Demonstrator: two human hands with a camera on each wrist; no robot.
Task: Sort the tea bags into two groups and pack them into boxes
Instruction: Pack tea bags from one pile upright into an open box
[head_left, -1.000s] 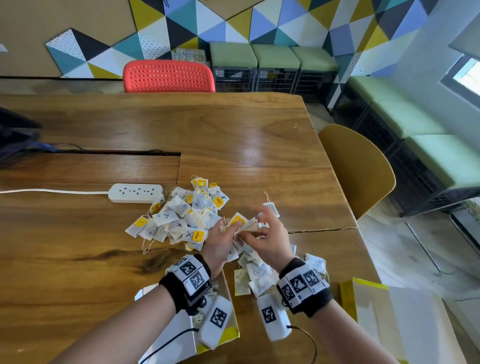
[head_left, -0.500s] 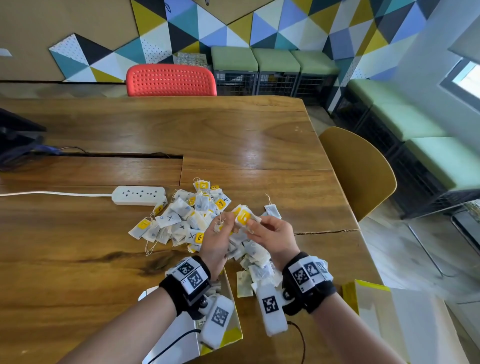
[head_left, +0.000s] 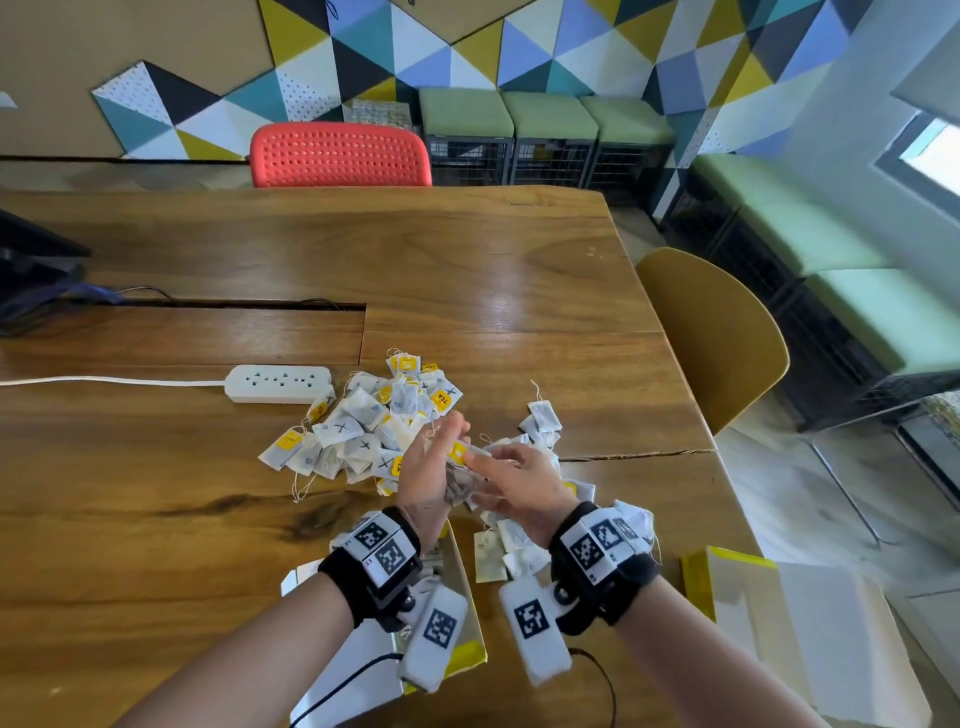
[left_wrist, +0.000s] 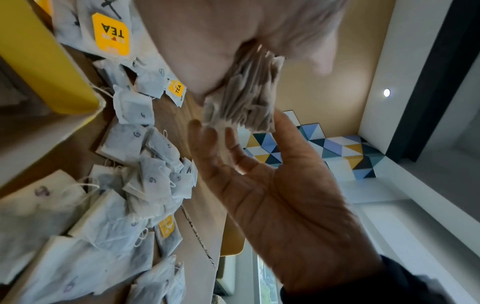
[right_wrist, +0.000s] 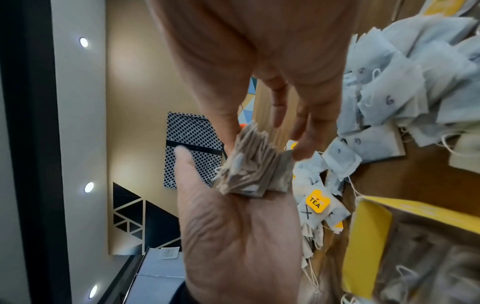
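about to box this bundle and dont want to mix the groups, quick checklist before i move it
1. Grip: left hand and right hand both hold the stack of tea bags: ok.
2. Stack edges squared: not ok, bags fan out.
3. Every bag in it bears one mark: cannot tell.
4. The open box is by the left wrist: ok.
5. The yellow tag is tucked in: not ok, it sticks out.

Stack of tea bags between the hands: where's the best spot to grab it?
Pinch the stack of tea bags across its two flat outer faces, coming in from an edge. It is loose, fanned layers, so squeezing face to face likely keeps them together; the right hand and left hand flank it now.
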